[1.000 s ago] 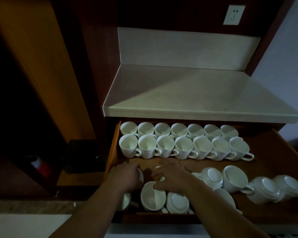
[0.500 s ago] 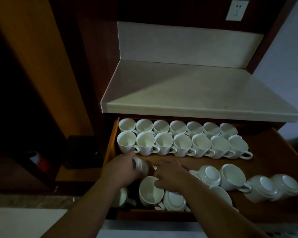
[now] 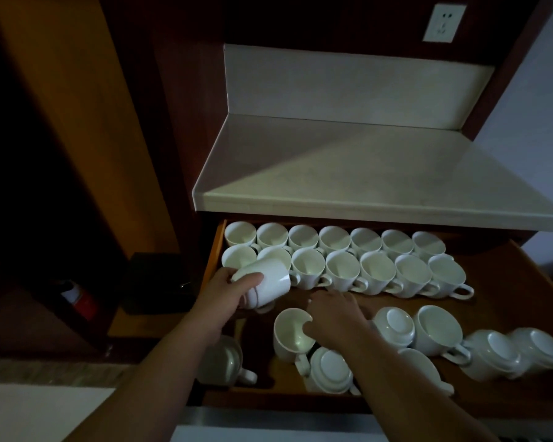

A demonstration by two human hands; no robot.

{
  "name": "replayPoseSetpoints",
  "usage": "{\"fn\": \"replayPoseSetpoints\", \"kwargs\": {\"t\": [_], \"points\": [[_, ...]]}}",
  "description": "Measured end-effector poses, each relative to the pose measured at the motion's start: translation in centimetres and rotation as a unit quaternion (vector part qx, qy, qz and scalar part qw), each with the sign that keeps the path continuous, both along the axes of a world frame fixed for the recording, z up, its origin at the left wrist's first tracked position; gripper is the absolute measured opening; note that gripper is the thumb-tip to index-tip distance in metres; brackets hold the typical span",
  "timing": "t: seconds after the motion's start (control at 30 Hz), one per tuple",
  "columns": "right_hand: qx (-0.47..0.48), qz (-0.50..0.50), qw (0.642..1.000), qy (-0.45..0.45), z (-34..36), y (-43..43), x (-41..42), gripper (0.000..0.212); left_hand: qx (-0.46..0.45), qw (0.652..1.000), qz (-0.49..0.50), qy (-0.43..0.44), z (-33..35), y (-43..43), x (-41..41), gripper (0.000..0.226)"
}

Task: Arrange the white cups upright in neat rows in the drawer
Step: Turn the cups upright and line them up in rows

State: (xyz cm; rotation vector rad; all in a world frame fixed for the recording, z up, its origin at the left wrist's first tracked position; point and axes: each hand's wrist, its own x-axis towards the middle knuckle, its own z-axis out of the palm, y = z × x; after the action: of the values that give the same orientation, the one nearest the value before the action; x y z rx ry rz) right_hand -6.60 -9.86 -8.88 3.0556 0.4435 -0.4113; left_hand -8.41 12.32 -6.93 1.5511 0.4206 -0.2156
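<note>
Two neat rows of upright white cups (image 3: 342, 269) fill the back of the open wooden drawer (image 3: 498, 301). My left hand (image 3: 224, 291) holds a white cup (image 3: 268, 282) on its side, lifted over the drawer's left end, in front of the second row. My right hand (image 3: 332, 317) reaches into the loose cups at the front, thumb over the rim of an upright cup (image 3: 291, 333); what its fingers grip is hidden. Several cups at the front right lie upside down (image 3: 393, 323) or tilted (image 3: 492, 352).
A pale countertop (image 3: 364, 173) overhangs the back of the drawer. A dark box (image 3: 157, 282) and a red-and-white can (image 3: 77, 298) sit on a low shelf to the left. A wall socket (image 3: 442, 23) is at top right. Bare drawer floor shows at the right.
My left hand has picked a cup out of the front pile and raised it toward the second row. My right hand has shifted slightly onto the upright cup's rim.
</note>
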Motion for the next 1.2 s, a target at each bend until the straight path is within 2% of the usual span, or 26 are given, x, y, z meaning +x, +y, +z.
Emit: {"fn": "replayPoseSetpoints", "kwargs": {"t": [0.13,0.17,0.2,0.23,0.27,0.33,0.37,0.4,0.43,0.47,0.5,0.6,0.67,0.73,0.77,0.83,0.93,0.97,1.03,1.1,1.2], "points": [[0.034,-0.004,0.999,0.003,0.3,0.0,0.0,0.014,-0.192,0.981,0.020,0.013,0.7,-0.3,0.2,0.042],[0.087,-0.029,0.996,0.005,0.7,0.0,0.1,0.013,-0.220,0.975,0.017,0.013,0.8,-0.2,0.2,0.047],[0.182,-0.074,0.980,0.015,1.4,0.1,0.4,0.014,-0.241,0.970,0.014,0.013,0.8,-0.1,0.2,0.055],[0.303,-0.131,0.943,0.040,2.2,0.4,0.5,0.016,-0.261,0.965,0.011,0.018,0.8,0.1,0.1,0.062],[0.420,-0.182,0.886,0.075,3.0,0.8,0.6,0.018,-0.286,0.958,0.009,0.025,0.8,0.2,0.1,0.066],[0.610,-0.223,0.744,0.160,4.3,1.4,1.1,0.026,-0.332,0.943,0.006,0.036,0.8,0.5,-0.1,0.063],[0.672,-0.220,0.673,0.217,4.9,1.7,0.9,0.031,-0.338,0.940,-0.001,0.037,0.9,0.6,-0.2,0.061],[0.705,-0.214,0.623,0.264,5.5,2.0,0.5,0.033,-0.331,0.943,-0.015,0.032,1.0,0.5,-0.2,0.059],[0.713,-0.201,0.606,0.289,5.8,2.2,0.3,0.033,-0.318,0.947,-0.037,0.021,1.2,0.4,-0.3,0.058],[0.705,-0.189,0.620,0.289,5.9,2.5,0.2,0.033,-0.295,0.954,-0.056,0.004,1.2,0.3,-0.3,0.058],[0.688,-0.179,0.650,0.269,5.9,2.7,0.2,0.032,-0.262,0.962,-0.072,-0.017,1.1,0.3,-0.3,0.062],[0.652,-0.175,0.711,0.196,5.7,3.5,0.5,0.036,-0.108,0.987,-0.091,-0.073,1.0,0.5,-0.6,0.078],[0.606,-0.155,0.767,0.140,5.6,3.9,0.3,0.043,-0.012,0.989,-0.102,-0.107,1.1,1.0,-0.8,0.078],[0.556,-0.134,0.814,0.098,5.9,4.4,-0.6,0.046,0.068,0.979,-0.118,-0.149,1.4,1.2,-1.0,0.093],[0.539,-0.126,0.828,0.087,5.9,4.7,-1.0,0.047,0.109,0.971,-0.127,-0.168,1.5,1.4,-0.9,0.102],[0.514,-0.112,0.845,0.096,6.0,4.7,-1.5,0.052,0.178,0.956,-0.143,-0.186,1.8,1.5,-0.9,0.104],[0.449,-0.099,0.880,0.119,5.0,3.6,-1.1,0.063,0.298,0.922,-0.172,-0.179,2.3,1.6,-0.9,0.083],[0.412,-0.097,0.899,0.109,4.3,3.1,-0.9,0.060,0.346,0.904,-0.183,-0.170,2.4,1.5,-0.9,0.074],[0.302,-0.057,0.949,0.073,2.9,2.1,-0.8,0.058,0.427,0.869,-0.205,-0.143,2.4,1.3,-0.7,0.073],[0.197,-0.024,0.979,0.053,1.1,1.3,-1.0,0.080,0.491,0.832,-0.229,-0.119,1.6,1.1,-0.3,0.080],[0.100,0.012,0.995,0.027,0.7,1.1,-2.0,0.101,0.551,0.783,-0.267,-0.115,0.7,0.9,0.2,0.080]]}}
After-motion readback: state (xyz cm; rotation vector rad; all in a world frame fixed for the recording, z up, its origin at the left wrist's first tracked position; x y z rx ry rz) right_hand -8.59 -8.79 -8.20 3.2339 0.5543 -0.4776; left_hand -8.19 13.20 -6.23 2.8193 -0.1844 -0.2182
